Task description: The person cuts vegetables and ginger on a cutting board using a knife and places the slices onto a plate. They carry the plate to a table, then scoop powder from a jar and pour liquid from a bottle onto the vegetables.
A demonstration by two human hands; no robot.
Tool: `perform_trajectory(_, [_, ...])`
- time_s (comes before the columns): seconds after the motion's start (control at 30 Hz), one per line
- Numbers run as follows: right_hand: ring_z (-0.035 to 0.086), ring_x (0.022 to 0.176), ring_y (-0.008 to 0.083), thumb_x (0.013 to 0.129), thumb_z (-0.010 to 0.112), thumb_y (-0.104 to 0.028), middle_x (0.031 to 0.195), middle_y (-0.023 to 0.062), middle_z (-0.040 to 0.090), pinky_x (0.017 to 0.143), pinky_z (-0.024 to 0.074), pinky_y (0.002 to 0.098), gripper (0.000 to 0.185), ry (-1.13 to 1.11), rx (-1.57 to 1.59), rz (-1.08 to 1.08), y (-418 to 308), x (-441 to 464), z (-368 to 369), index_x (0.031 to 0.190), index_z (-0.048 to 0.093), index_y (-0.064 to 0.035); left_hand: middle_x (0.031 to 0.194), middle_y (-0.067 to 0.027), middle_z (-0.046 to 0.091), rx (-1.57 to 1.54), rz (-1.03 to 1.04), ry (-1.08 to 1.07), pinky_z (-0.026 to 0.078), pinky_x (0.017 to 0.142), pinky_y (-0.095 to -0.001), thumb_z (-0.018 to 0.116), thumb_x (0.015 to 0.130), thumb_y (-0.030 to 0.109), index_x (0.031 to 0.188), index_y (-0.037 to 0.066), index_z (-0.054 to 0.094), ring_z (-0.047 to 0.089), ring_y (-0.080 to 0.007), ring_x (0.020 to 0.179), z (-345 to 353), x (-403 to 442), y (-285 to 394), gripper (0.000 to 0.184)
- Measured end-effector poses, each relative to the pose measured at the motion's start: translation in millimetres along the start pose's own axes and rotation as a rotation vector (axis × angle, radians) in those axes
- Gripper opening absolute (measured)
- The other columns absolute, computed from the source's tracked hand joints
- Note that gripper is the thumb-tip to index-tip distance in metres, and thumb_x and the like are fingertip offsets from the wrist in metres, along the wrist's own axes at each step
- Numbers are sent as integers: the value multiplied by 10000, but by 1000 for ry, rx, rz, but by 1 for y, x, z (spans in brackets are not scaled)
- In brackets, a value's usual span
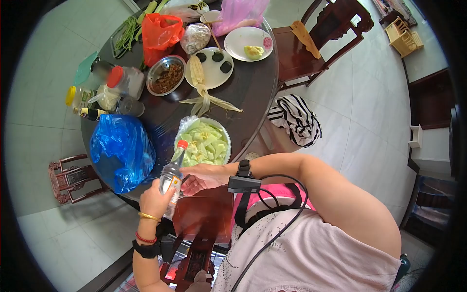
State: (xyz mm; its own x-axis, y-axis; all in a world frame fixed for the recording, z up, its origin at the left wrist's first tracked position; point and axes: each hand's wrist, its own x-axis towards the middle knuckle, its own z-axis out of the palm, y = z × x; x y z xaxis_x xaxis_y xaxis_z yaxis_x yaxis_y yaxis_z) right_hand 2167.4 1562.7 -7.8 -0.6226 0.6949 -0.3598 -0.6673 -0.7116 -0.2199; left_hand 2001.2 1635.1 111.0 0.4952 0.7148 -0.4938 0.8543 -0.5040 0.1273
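My left hand is closed around a clear plastic bottle with a red cap and a pale label. The bottle's capped neck overlaps the near-left edge of a bowl of sliced pale-green vegetable. My right hand is beside the bottle, just below the bowl, its fingers apart and loosely bent, the fingertips close to or touching the bottle's side. Plastic wrap bunches at the bowl's upper left edge.
On the round dark table are a blue bag, jars, a steel bowl of brown food, a plate with corn, another plate and a red bag. Wooden chairs flank it.
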Motion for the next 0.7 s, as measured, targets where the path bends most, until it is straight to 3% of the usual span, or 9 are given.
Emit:
perform_trajectory(0.03, [610, 794, 254, 926, 456, -347, 859, 148, 580, 765, 521, 359, 365, 19, 20, -7, 0, 0, 1, 997, 471, 11, 799, -204, 629, 138, -23, 47, 490, 574, -418, 660, 720, 373, 973, 43, 513, 620, -383, 694, -3, 1, 7, 441])
perform_trajectory(0.13, [612, 799, 256, 913, 493, -320, 859, 154, 578, 765, 525, 367, 330, 39, 41, -22, 2, -1, -1, 996, 446, -4, 778, -205, 614, 293, 66, 172, 476, 570, -474, 660, 719, 383, 1009, 67, 514, 605, -395, 661, -1, 5, 14, 453])
perform_trajectory(0.37, [613, 794, 250, 903, 514, -324, 852, 154, 585, 749, 529, 365, 317, 50, 44, -51, 0, -12, -1, 973, 438, -24, 778, -106, 583, 528, 102, 321, 502, 550, -377, 735, 662, 319, 1147, 85, 500, 627, -292, 658, -5, 4, 27, 588])
perform_trajectory(0.7, [613, 753, 219, 895, 519, -368, 833, 114, 595, 740, 523, 344, 325, 31, 26, -58, -1, -16, -10, 920, 486, -45, 824, -83, 542, 498, 97, 333, 469, 588, -364, 736, 654, 314, 1211, 110, 483, 592, -258, 699, 11, -15, 23, 645])
